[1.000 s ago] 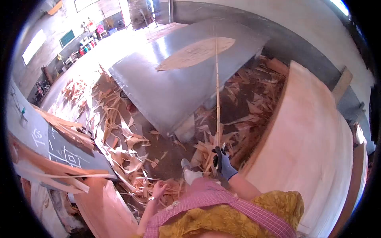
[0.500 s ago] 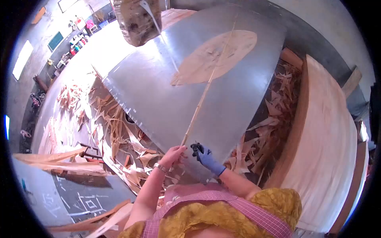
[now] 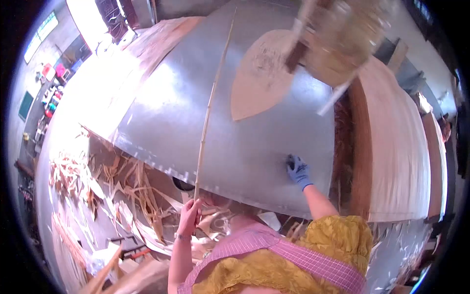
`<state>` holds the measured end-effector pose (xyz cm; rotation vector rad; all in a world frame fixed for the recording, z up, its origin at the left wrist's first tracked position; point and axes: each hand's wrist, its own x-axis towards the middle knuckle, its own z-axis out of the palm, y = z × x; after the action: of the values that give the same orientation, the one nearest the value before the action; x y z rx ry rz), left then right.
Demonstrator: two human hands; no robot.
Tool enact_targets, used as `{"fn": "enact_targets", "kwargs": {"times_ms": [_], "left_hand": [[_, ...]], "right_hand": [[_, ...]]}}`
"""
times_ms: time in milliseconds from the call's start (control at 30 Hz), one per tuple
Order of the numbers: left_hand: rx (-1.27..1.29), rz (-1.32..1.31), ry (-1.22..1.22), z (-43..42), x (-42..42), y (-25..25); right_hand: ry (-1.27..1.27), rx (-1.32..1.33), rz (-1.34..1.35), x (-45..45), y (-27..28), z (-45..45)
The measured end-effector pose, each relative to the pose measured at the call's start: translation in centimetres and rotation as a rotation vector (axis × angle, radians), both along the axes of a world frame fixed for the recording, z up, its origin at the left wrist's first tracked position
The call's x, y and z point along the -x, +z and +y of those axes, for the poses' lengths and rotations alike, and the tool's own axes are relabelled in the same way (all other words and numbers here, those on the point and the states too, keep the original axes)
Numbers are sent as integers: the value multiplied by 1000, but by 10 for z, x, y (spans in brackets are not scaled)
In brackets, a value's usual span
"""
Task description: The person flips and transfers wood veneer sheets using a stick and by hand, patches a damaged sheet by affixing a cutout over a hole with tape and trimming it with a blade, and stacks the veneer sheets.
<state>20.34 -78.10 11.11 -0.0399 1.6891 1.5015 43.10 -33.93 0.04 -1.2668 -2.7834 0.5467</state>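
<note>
My left hand (image 3: 189, 218), bare with a watch at the wrist, is closed round the near end of a long thin bamboo-like stick (image 3: 208, 110). The stick reaches away over a large grey metal table (image 3: 254, 152). Over the table's near right part is my right hand (image 3: 298, 171), in a blue-grey glove with dark fingertips. Those fingers are blurred, and whether they hold anything is unclear. Farther back on the tabletop lies a leaf-shaped tan sheet (image 3: 254, 81), like thin wood veneer, partly hidden by a blurred bulky brownish-yellow thing (image 3: 342, 44).
A thick stack of pale wood sheets (image 3: 391, 147) stands along the table's right side. Torn veneer strips (image 3: 132, 191) litter the floor at the left and below the near edge. More sheets (image 3: 161, 39) lie at the back left.
The view has turned. My hands have moved apart, the right one out over the tabletop. The stick now lies left of the tan sheet instead of across it. The bulky thing appears at upper right.
</note>
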Motion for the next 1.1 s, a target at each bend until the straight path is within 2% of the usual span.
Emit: {"fn": "enact_targets", "kwargs": {"times_ms": [33,133,200,267,333,433,500,533,600,633,733,800,867,900,933,967,1033,1067,1100], "left_hand": [[38,-2,-11,-19,28,12],[39,56,-38,-78,94,1],[18,-5,32,-107,135,-1],[5,-10,43,-137,180,0],[77,29,61,-168,226,-5],[39,-13,154,-222,298,-2],[88,1,166,-255,341,6],[62,-11,187,-271,363,9],[110,31,226,-303,401,22],[97,31,256,-319,417,29],[85,66,346,-365,466,49],[93,120,399,-402,495,52],[136,140,446,-439,528,60],[159,152,460,-459,547,61],[152,203,477,-483,569,57],[146,250,493,-511,591,52],[153,286,515,-554,636,53],[162,354,514,-578,666,51],[157,382,509,-597,696,54]], "right_hand": [[-73,42,-29,28,-3,8],[-123,-302,43,113,-4,12],[-267,-50,141,195,45,16],[-333,-106,177,276,43,39],[-438,-143,153,354,25,62],[-601,-110,43,462,-27,64],[-559,-220,18,517,-52,40],[-553,-286,114,552,-51,23],[-487,-404,312,640,-47,-36],[-496,-266,269,684,-25,-73],[-404,57,325,828,-9,-160],[-352,120,454,920,-13,-235],[-180,107,471,1023,-36,-314],[-94,195,380,1068,-43,-360],[16,227,511,1100,-39,-427],[52,334,360,1128,-17,-498],[296,524,391,1170,-15,-637],[617,509,187,1188,-18,-699],[915,605,96,1187,-4,-752]]}}
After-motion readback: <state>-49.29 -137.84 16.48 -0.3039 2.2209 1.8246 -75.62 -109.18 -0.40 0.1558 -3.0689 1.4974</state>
